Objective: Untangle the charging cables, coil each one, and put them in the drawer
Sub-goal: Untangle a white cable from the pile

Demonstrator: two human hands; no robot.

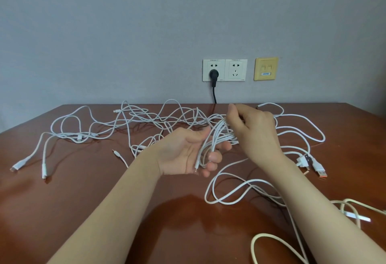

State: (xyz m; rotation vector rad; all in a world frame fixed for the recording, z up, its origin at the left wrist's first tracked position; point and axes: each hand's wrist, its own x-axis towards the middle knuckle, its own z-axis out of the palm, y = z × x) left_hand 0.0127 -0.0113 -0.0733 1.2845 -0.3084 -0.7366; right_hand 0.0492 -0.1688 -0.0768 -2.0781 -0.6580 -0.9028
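Observation:
Several white charging cables [146, 117] lie tangled across the brown table [83, 190]. My left hand [188, 155], palm up over the table's middle, holds a bundle of white cable loops [217, 138] with its fingers curled round them. My right hand [252, 125], just right of and above it, pinches the upper strands of the same bundle. Two plug ends [29, 167] lie at the far left, a USB plug [319, 171] at the right. No drawer is in view.
A black plug [214, 74] sits in a wall socket behind the table, its cord dropping behind the far edge. A yellow wall plate [265, 68] is to its right. More cable loops [261, 240] lie at the near right.

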